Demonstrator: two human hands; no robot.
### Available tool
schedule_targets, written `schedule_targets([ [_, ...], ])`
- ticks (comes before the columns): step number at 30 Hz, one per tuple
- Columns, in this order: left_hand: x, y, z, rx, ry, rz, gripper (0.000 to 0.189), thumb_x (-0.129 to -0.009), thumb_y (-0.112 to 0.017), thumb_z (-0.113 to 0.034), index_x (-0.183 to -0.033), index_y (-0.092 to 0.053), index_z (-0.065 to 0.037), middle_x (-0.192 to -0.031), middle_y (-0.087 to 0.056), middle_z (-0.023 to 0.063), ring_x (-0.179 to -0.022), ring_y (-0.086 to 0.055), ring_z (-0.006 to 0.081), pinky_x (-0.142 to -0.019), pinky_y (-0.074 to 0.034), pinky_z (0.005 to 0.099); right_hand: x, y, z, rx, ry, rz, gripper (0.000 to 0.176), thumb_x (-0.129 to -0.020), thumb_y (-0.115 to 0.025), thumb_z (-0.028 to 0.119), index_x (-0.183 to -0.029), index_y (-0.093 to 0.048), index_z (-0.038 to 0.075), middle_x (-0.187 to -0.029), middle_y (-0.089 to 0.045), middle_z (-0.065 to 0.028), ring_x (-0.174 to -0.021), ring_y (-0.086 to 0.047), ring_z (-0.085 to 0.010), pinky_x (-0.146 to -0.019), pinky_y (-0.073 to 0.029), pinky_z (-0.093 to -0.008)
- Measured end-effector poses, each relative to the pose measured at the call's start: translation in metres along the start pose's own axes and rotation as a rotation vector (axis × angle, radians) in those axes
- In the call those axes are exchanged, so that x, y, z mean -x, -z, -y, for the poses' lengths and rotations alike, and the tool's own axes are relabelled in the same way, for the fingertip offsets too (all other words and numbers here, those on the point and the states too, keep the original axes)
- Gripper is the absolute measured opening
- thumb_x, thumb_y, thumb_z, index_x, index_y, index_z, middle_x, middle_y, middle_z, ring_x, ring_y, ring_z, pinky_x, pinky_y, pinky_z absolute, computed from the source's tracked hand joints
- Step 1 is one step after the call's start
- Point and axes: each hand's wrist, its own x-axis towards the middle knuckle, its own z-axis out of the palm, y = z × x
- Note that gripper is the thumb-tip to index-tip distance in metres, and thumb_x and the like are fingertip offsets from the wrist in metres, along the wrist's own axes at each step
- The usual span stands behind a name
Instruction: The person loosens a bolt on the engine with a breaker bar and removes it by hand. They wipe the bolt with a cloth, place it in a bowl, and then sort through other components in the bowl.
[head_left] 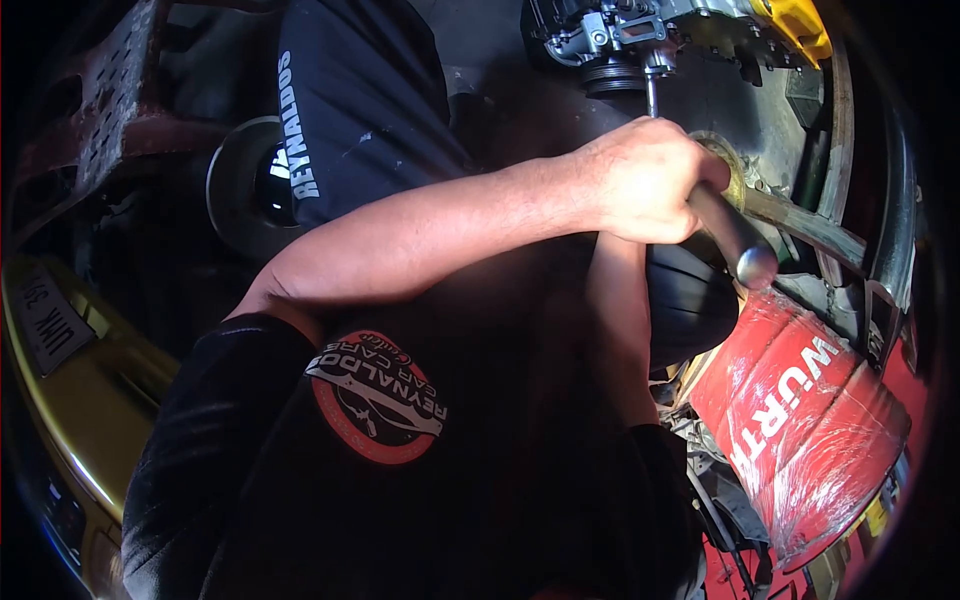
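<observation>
My left hand (655,180) is closed around a long-handled wrench. The wrench's thick dark handle (725,228) sticks out below my fist toward the lower right and ends in a rounded, shiny tip. Above the fist, a chrome shaft (653,95) runs up to the engine (610,40), meeting it beside a ribbed pulley (612,78). My fist hides how shaft and handle join. My right forearm (620,300) rises behind my left wrist, and that hand is hidden there, so its fingers do not show.
A red Würth drum (800,430) wrapped in clear plastic stands at the lower right. Metal bars (810,230) lie near the handle. At the left are a gold car bumper (75,430) and a dark red perforated metal frame (105,110). A yellow part (797,25) shows beside the engine.
</observation>
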Motion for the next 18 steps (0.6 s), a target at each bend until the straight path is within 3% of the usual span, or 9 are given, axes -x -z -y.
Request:
schedule_targets([
  [5, 0.009, 0.004, -0.006, 0.007, -0.025, -0.035, 0.018, -0.081, -0.070, -0.018, -0.077, -0.060, -0.003, -0.074, -0.064, 0.0152, -0.074, -0.065, 0.0352, -0.066, -0.051, 0.0420, -0.001, 0.010, 0.048, -0.191, -0.163, 0.028, 0.032, -0.089, -0.062, 0.028, -0.101, -0.059, -0.001, -0.091, -0.061, -0.0078, -0.085, -0.059, -0.0177, -0.081, -0.049, -0.0306],
  [8, 0.021, 0.003, -0.001, 0.174, -0.032, -0.131, 0.018, -0.078, -0.073, -0.008, -0.079, -0.056, -0.004, -0.075, -0.065, 0.0103, -0.077, -0.067, 0.0303, -0.068, -0.053, 0.0380, 0.002, 0.009, 0.081, -0.372, -0.274, 0.042, 0.034, -0.090, -0.060, 0.031, -0.101, -0.059, 0.000, -0.091, -0.061, -0.0076, -0.086, -0.058, -0.0179, -0.082, -0.048, -0.0309],
  [11, 0.022, -0.006, 0.006, 0.261, -0.028, -0.219, 0.019, -0.075, -0.072, -0.018, -0.079, -0.063, -0.002, -0.075, -0.066, 0.0153, -0.076, -0.066, 0.0338, -0.075, -0.053, 0.0404, 0.003, -0.001, 0.101, -0.471, -0.394, 0.017, 0.036, -0.091, -0.058, 0.035, -0.100, -0.059, 0.000, -0.090, -0.061, -0.0074, -0.086, -0.058, -0.0180, -0.083, -0.048, -0.0311],
  [12, 0.019, -0.009, 0.010, 0.279, -0.093, -0.277, 0.017, -0.075, -0.074, -0.014, -0.078, -0.062, -0.002, -0.076, -0.067, 0.0121, -0.075, -0.068, 0.0308, -0.072, -0.054, 0.0381, 0.002, -0.004, 0.102, -0.457, -0.399, 0.003, 0.037, -0.091, -0.057, 0.036, -0.100, -0.059, 0.000, -0.090, -0.061, -0.0074, -0.086, -0.058, -0.0181, -0.084, -0.048, -0.0312],
  [14, 0.018, -0.002, 0.013, 0.347, -0.043, -0.259, 0.017, -0.077, -0.073, -0.014, -0.077, -0.061, -0.002, -0.077, -0.068, 0.0097, -0.076, -0.069, 0.0281, -0.069, -0.055, 0.0362, -0.004, -0.005, 0.077, -0.250, -0.243, -0.004, 0.032, -0.090, -0.061, 0.030, -0.099, -0.059, 0.000, -0.089, -0.061, -0.0067, -0.085, -0.058, -0.0170, -0.081, -0.048, -0.0303],
  [15, 0.021, 0.010, 0.003, 0.296, 0.134, -0.207, 0.018, -0.079, -0.072, -0.014, -0.075, -0.059, -0.001, -0.077, -0.069, 0.0099, -0.078, -0.070, 0.0267, -0.067, -0.055, 0.0353, -0.012, -0.004, 0.043, -0.015, -0.021, -0.018, 0.027, -0.087, -0.064, 0.024, -0.099, -0.059, 0.000, -0.089, -0.061, -0.0062, -0.083, -0.058, -0.0159, -0.077, -0.049, -0.0294],
  [17, 0.028, 0.015, 0.002, 0.290, 0.173, -0.225, 0.019, -0.081, -0.071, -0.016, -0.075, -0.060, -0.002, -0.075, -0.068, 0.0111, -0.076, -0.069, 0.0275, -0.066, -0.054, 0.0364, -0.018, 0.004, 0.016, 0.367, 0.366, -0.078, 0.022, -0.083, -0.072, 0.011, -0.097, -0.059, 0.001, -0.087, -0.061, -0.0051, -0.079, -0.059, -0.0136, -0.071, -0.050, -0.0275],
  [18, 0.032, 0.013, 0.006, 0.300, 0.177, -0.225, 0.019, -0.082, -0.069, -0.017, -0.076, -0.061, -0.002, -0.075, -0.068, 0.0119, -0.076, -0.069, 0.0280, -0.065, -0.054, 0.0363, -0.022, 0.009, 0.010, 0.512, 0.470, -0.103, 0.022, -0.083, -0.071, 0.012, -0.098, -0.059, 0.001, -0.088, -0.061, -0.0056, -0.080, -0.059, -0.0141, -0.072, -0.050, -0.0279],
])
